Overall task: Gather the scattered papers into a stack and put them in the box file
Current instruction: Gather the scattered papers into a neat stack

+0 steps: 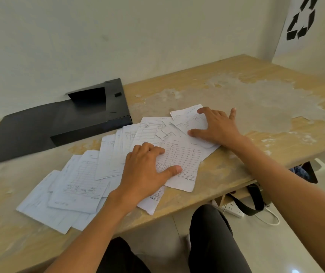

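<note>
A: Where are the papers point(90, 180)?

B: Spread in a loose, overlapping fan across the wooden surface point(236, 83), running from the near left edge up toward the middle. They are ruled forms with handwriting; some show "NOTA NO" printed along an edge.

A: And the box file point(63, 123)?

B: Black, lying open and flat at the back left of the surface, against the wall. Its tray part sits just beyond the upper end of the papers, and its lid flap stretches off to the left.

A: What is the left hand point(145, 170) doing?

B: It lies palm down on a large ruled sheet point(181, 160) near the front edge. Its fingers point(149, 149) are curled slightly and pressed on the paper, the thumb stretched out to the right. It pins the sheet rather than gripping it.

A: The right hand point(216, 127)?

B: Also flat, further back and to the right, resting on the small slips point(189, 117) at the far end of the fan. Its fingers are spread wide, with nothing clasped.

A: Anything else?

B: The surface is worn, with a big pale patch point(256, 101). Below it, on the floor, lie a white power strip point(234, 210) and a black strap point(246, 205).
</note>
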Action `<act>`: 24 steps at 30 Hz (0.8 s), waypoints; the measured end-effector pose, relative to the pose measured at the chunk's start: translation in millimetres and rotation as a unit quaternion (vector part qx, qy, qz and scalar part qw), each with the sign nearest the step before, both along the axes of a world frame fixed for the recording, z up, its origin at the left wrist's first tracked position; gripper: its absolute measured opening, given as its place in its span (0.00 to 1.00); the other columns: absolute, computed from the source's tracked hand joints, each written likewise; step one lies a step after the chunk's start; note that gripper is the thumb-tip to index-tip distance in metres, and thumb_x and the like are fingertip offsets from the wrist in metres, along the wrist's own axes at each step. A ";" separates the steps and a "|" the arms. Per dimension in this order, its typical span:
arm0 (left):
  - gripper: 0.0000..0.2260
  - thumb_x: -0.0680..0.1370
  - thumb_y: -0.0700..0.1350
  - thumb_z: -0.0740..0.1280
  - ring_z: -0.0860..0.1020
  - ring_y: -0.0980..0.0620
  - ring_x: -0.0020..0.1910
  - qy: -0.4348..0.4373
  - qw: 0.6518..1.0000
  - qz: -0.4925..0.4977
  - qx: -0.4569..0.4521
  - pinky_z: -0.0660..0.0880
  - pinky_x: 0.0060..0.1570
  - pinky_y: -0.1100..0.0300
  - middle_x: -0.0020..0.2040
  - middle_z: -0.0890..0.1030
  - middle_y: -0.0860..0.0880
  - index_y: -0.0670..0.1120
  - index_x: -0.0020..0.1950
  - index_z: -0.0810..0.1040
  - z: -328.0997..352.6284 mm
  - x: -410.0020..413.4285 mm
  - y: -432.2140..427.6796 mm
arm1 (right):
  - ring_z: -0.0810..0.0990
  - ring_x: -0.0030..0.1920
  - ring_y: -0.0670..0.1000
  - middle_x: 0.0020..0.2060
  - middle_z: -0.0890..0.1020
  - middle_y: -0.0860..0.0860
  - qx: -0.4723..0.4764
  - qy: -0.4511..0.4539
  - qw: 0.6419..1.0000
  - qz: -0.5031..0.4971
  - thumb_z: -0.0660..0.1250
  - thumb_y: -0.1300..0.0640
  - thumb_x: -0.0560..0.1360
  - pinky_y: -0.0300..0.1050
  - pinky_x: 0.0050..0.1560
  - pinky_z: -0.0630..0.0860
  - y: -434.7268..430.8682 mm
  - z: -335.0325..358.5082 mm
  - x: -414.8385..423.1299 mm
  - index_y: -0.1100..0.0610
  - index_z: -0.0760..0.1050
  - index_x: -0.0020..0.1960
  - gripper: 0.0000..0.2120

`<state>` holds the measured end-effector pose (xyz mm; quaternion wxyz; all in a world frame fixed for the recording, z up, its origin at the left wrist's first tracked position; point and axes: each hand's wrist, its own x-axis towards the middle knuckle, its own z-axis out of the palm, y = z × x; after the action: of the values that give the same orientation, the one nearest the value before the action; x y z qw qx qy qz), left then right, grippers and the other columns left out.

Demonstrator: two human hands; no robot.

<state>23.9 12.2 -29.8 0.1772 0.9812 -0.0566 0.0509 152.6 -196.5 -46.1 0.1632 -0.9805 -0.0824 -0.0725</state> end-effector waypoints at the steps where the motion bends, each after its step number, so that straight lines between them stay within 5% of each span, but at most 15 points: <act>1: 0.28 0.71 0.66 0.64 0.68 0.53 0.61 0.005 1.000 -0.002 -0.013 0.65 0.61 0.57 0.63 0.72 0.54 0.53 0.67 0.71 -0.5 0.3 2.3 | 0.65 0.71 0.59 0.69 0.72 0.54 -0.002 -0.006 1.000 0.002 0.63 0.33 0.68 0.68 0.71 0.39 0.9 -1.2 -0.3 0.50 0.62 0.70 0.36; 8: 0.16 0.79 0.49 0.64 0.67 0.53 0.66 -0.021 0.996 0.032 -0.084 0.61 0.58 0.66 0.68 0.69 0.52 0.49 0.66 0.72 -5.0 3.9 11.5 | 0.65 0.70 0.60 0.67 0.72 0.56 -0.008 -0.013 1.000 0.017 0.62 0.40 0.71 0.66 0.71 0.35 3.7 0.0 -1.4 0.51 0.64 0.69 0.30; 13: 0.28 0.72 0.68 0.59 0.65 0.50 0.67 -0.020 0.998 0.052 0.032 0.58 0.67 0.54 0.70 0.68 0.51 0.55 0.66 0.73 -7.3 1.9 13.6 | 0.63 0.72 0.60 0.69 0.71 0.55 0.017 0.032 0.999 0.011 0.63 0.34 0.69 0.69 0.70 0.37 2.8 7.0 3.3 0.50 0.62 0.69 0.34; 15: 0.27 0.72 0.68 0.60 0.64 0.50 0.66 -0.002 0.997 0.051 0.056 0.57 0.66 0.54 0.68 0.68 0.51 0.58 0.67 0.71 -3.5 2.1 18.0 | 0.62 0.73 0.59 0.71 0.69 0.54 0.007 0.035 0.999 0.008 0.61 0.29 0.68 0.69 0.70 0.38 5.4 4.0 1.7 0.49 0.61 0.70 0.38; 20: 0.20 0.79 0.51 0.60 0.57 0.50 0.72 0.087 0.993 -0.009 0.084 0.47 0.74 0.47 0.73 0.62 0.52 0.62 0.71 0.65 9.3 6.4 31.3 | 0.61 0.73 0.58 0.71 0.69 0.53 0.023 0.009 1.000 0.014 0.64 0.32 0.68 0.67 0.71 0.39 7.8 -1.0 -1.0 0.49 0.62 0.70 0.37; 24: 0.22 0.77 0.39 0.60 0.62 0.50 0.69 0.022 0.998 0.015 0.050 0.52 0.72 0.54 0.70 0.67 0.52 0.59 0.67 0.71 7.3 0.9 23.2 | 0.64 0.72 0.58 0.71 0.69 0.53 0.031 0.004 0.999 0.037 0.65 0.33 0.68 0.60 0.71 0.51 5.9 -0.6 -0.3 0.50 0.62 0.70 0.37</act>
<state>24.8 35.5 -22.5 0.1279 0.9905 -0.0404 0.0289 152.3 -190.6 -46.7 0.1967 -0.9714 -0.1159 -0.0650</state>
